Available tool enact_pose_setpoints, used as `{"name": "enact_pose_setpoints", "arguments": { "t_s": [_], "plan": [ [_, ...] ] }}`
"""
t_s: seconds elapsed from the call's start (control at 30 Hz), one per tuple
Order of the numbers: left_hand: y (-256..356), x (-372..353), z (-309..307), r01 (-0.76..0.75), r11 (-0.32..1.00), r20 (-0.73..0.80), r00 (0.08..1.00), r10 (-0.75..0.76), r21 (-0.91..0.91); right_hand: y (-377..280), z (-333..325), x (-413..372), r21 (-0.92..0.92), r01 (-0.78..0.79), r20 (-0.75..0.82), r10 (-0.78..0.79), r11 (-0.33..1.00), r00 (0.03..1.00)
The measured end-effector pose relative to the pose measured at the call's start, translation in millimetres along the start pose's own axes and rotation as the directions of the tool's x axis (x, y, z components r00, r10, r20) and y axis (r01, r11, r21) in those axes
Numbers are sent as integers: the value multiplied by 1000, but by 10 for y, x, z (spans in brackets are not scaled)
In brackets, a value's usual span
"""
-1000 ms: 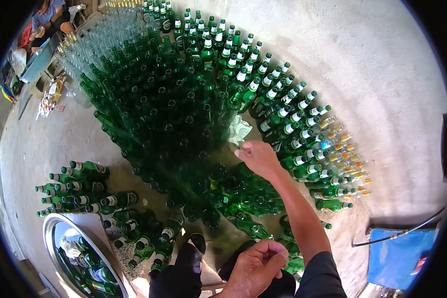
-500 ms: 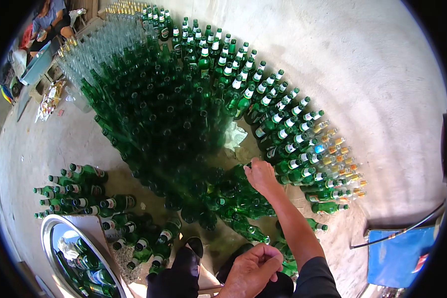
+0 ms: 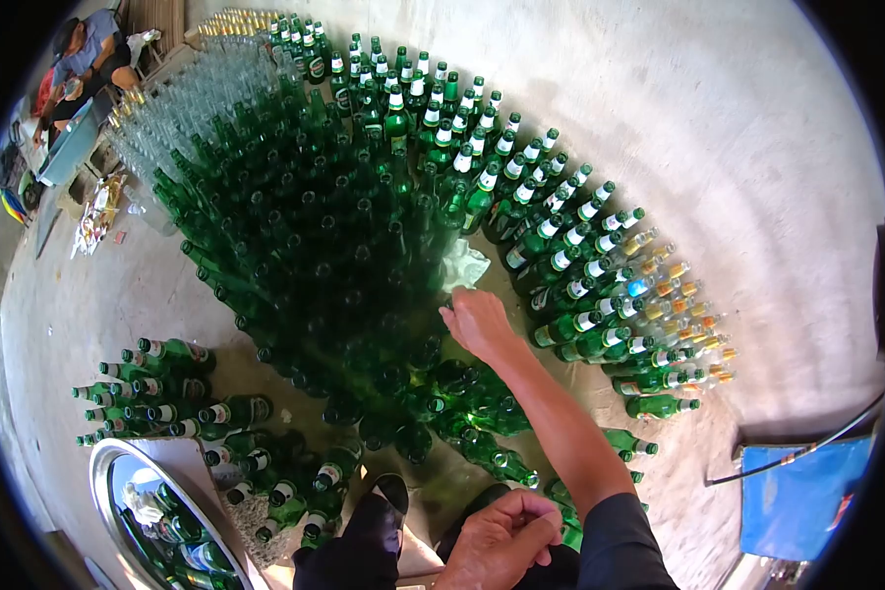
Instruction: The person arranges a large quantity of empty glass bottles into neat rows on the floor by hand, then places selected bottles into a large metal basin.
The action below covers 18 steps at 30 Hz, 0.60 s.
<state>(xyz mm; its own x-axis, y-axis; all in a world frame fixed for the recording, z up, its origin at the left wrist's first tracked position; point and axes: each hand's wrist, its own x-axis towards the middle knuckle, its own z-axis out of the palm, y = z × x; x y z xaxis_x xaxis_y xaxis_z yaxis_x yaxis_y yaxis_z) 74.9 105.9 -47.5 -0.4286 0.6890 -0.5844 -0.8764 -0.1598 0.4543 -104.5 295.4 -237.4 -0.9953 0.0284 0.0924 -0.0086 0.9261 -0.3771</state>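
Dozens of green bottles point(image 3: 344, 246) are standing packed on the floor point(image 3: 718, 147) around our right hand point(image 3: 477, 323), which is curling over one neck, grip unclear, while our left hand point(image 3: 501, 541) is resting loosely fisted and empty, and we are risking knocking neighbours over like dominoes.

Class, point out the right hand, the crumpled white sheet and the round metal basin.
Right hand point(image 3: 477, 323): head view, back of hand.
Crumpled white sheet point(image 3: 465, 264): head view, its middle.
Round metal basin point(image 3: 98, 468): head view, left rim.
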Motion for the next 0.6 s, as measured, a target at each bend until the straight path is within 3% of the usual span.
{"name": "enact_pose_setpoints", "arguments": {
  "t_s": [0.27,0.47,0.57,0.6],
  "plan": [
    [-10,25,17,4,1000,-1,1000,-4,-10,-181,90,270,69,11,25,-13,998,1000],
    [30,7,17,16,1000,1,1000,-16,13,-151,169,219,107,-128,12,128,986,992],
    [17,3,20,5,1000,-3,1000,-5,17,-129,46,130,250,-254,56,248,934,967],
    [16,-1,20,6,1000,-3,1000,-6,12,-130,-44,119,302,-311,146,278,901,949]
  ]
}}
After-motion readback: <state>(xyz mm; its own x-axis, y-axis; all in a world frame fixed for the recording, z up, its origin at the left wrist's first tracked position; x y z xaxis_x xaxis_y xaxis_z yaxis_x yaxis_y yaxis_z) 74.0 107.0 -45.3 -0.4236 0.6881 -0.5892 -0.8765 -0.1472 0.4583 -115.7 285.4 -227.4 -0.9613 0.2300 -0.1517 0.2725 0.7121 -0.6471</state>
